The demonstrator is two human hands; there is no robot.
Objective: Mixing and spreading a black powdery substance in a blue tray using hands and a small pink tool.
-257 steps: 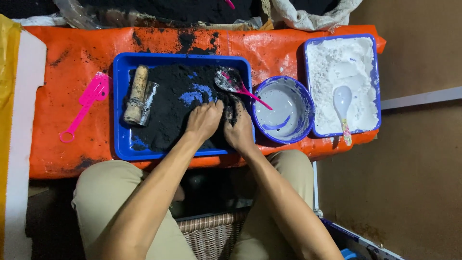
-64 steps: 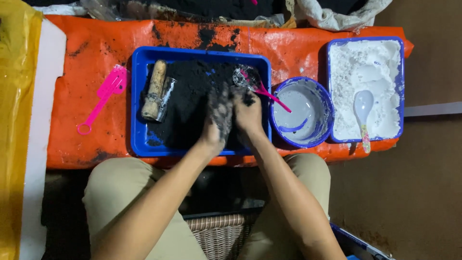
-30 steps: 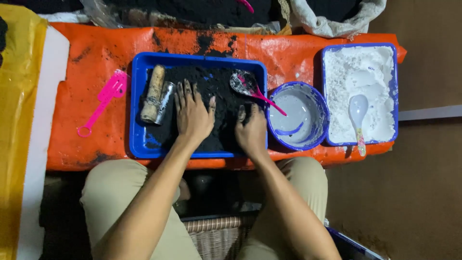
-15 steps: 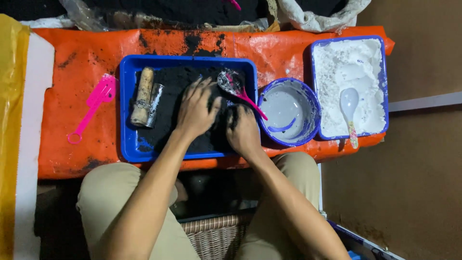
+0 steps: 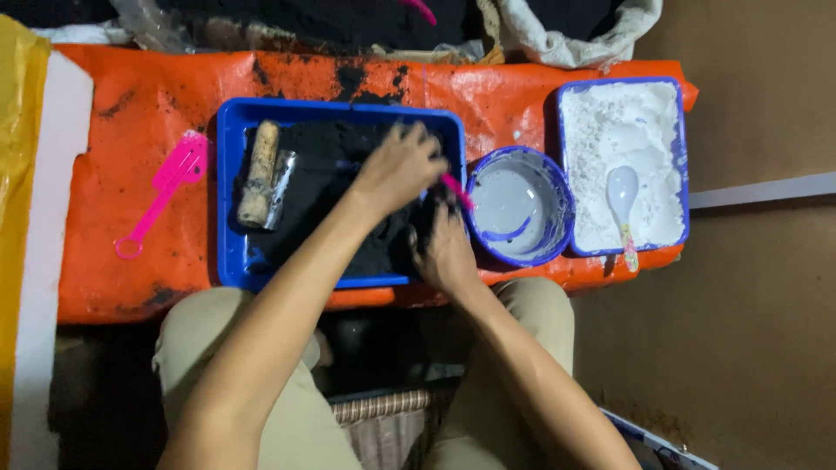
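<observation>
Our left hand [image 5: 396, 170] has lifted off the black powder [image 5: 335, 196] in the blue tray [image 5: 231, 209] and now closes its grip on the pink spoon [image 5: 455, 189], while our right hand [image 5: 446, 252] keeps pressing, fingers curled into the powder at the tray's right end.

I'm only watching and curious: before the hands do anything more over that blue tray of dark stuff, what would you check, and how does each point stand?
1. Blue tray lies flat on the orange sheet: ok.
2. Left hand has a firm grip on the pink spoon: cannot tell, the hand hides its bowl.
3. Right hand is on the dark powder inside the tray: ok.
4. Round bowl stands upright beside the tray: ok.
5. Wooden-handled tool lies out of the hands' way: ok.
6. Sheet free of spilled powder: not ok.
</observation>
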